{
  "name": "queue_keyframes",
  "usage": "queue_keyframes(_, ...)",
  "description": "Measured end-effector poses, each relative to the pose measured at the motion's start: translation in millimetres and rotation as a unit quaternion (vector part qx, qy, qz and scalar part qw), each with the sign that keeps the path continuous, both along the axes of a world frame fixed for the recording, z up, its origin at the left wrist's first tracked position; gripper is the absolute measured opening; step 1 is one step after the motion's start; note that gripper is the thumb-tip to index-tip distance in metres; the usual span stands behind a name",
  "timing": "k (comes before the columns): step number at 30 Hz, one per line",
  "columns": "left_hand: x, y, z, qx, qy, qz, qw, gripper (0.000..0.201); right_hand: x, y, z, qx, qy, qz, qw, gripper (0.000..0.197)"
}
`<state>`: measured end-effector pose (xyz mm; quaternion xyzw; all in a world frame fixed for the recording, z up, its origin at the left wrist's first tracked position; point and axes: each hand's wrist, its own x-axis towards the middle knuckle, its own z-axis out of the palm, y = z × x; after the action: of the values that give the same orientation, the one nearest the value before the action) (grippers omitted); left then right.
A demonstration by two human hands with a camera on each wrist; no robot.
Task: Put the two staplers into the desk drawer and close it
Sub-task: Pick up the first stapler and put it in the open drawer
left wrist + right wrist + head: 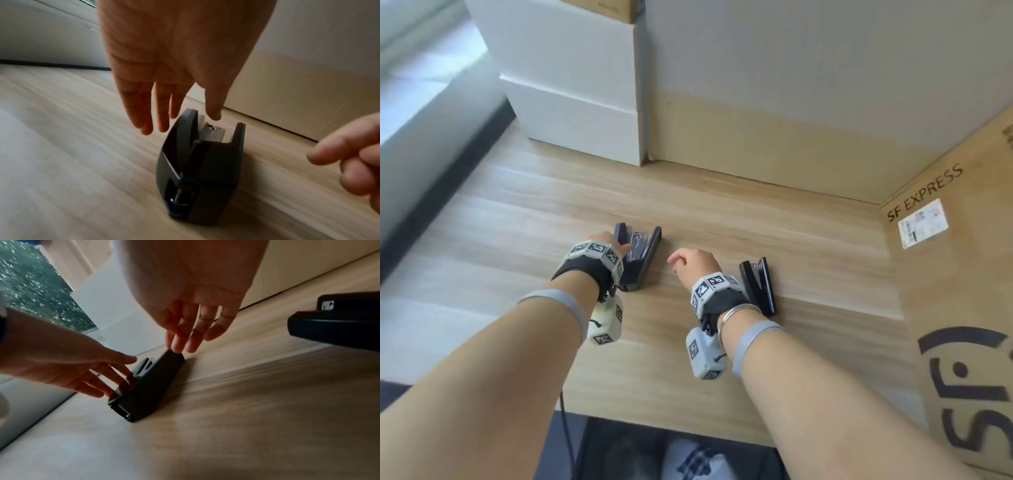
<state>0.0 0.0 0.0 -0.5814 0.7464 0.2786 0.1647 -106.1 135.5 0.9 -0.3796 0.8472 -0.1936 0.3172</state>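
Two dark staplers lie on the wooden desk (517,240). Over the left stapler (642,257) (201,170) (150,389) my left hand (619,245) (176,125) reaches with straight fingers; in the right wrist view its fingertips (123,379) touch the stapler's top side, without closing round it. My right hand (685,262) (191,339) hovers between the two staplers with loosely bent fingers and holds nothing. The right stapler (758,286) (339,322) lies just right of my right wrist, untouched. No drawer shows in any view.
Stacked white boxes (571,85) stand at the back left and a pale panel (791,120) closes the back. A large cardboard box (962,291) marked SF EXPRESS walls the right side. The desk's front edge (654,426) is near my body.
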Motion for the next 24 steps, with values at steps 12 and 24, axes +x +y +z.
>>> queue_keyframes(12,-20,-5,-29,0.0,-0.012,0.066,0.998,0.042,-23,2,-31,0.052,-0.01,-0.002,0.999,0.037)
queue_keyframes(24,-13,15,-27,-0.016,0.101,0.103,0.989,0.048,-26,19,-37,0.068,-0.007,0.01,0.998,0.037)
